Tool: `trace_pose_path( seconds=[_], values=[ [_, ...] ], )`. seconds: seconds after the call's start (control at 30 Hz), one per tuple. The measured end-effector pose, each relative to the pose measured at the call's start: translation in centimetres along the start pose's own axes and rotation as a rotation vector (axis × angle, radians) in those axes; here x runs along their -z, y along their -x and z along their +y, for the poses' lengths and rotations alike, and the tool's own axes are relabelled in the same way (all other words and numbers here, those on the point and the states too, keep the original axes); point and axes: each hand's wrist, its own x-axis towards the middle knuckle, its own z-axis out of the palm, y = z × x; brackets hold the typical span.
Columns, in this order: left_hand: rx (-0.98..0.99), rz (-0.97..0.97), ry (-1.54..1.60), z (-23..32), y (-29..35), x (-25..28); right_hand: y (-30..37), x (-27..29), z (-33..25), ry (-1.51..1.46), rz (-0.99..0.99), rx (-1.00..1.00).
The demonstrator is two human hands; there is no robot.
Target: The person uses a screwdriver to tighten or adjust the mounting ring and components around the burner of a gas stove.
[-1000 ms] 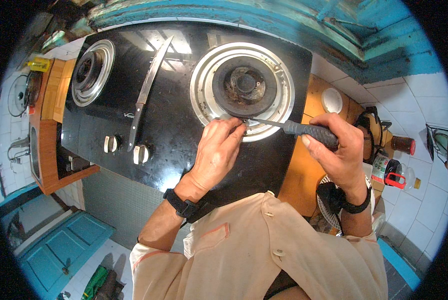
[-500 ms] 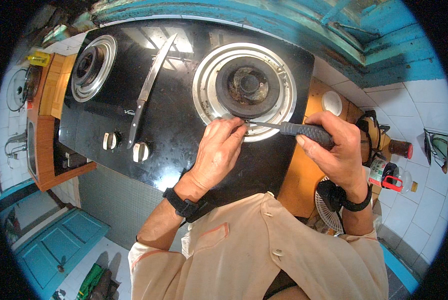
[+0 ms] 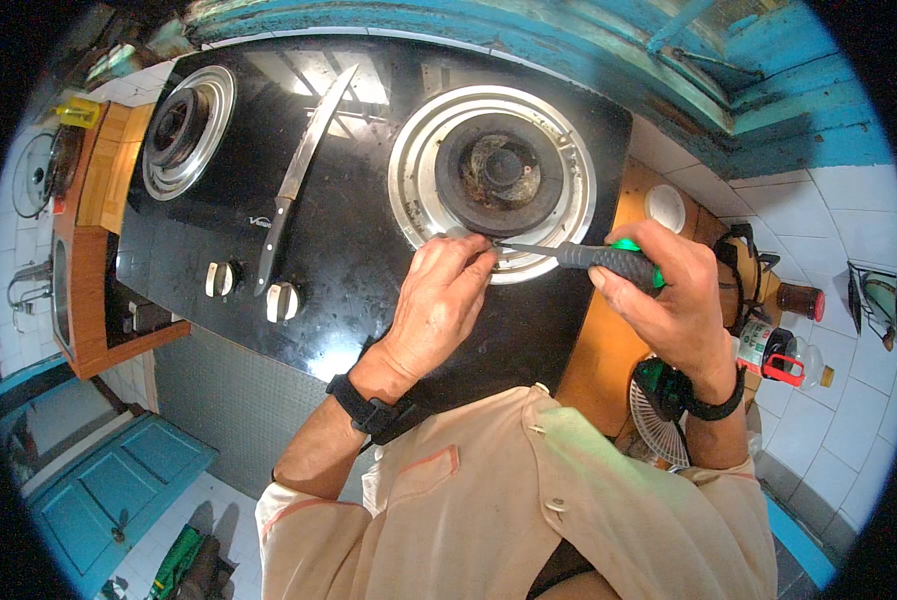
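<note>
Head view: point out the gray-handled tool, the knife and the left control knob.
Gray-handled tool (image 3: pixel 581 256): head view, on the front of the handle.
Knife (image 3: pixel 297 170): head view, on the blade, near the handle.
Left control knob (image 3: pixel 216 280): head view, on its pale front.

Bright overall. I log pale, window-like reflections on the far side of the black cooktop (image 3: pixel 369 200) — white glare at its near edge. Green light tints my shirt (image 3: pixel 504 500) and tool handle (image 3: pixel 624 265). Fisheye bends edges — rim black.
</note>
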Motion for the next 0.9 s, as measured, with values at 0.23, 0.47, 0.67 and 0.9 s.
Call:
trace_pose_path(
  seconds=[0.23,0.47,0.67,0.9],
  values=[
    [-0.004,0.002,-0.019,0.0,-0.1,-0.1,-1.1,0.4,-0.4,0.015,-0.071,0.029],
    [-0.011,0.004,-0.014,0.0,-0.1,0.0,-2.2,1.5,-1.9,0.191,-0.125,0.098],
    [-0.020,0.004,-0.018,0.0,-0.1,0.0,-2.6,0.8,-2.4,0.186,-0.133,0.195],
    [-0.014,-0.004,-0.014,-0.1,0.0,-0.1,-3.7,-0.9,-1.4,-0.001,-0.050,0.348]
  ],
)
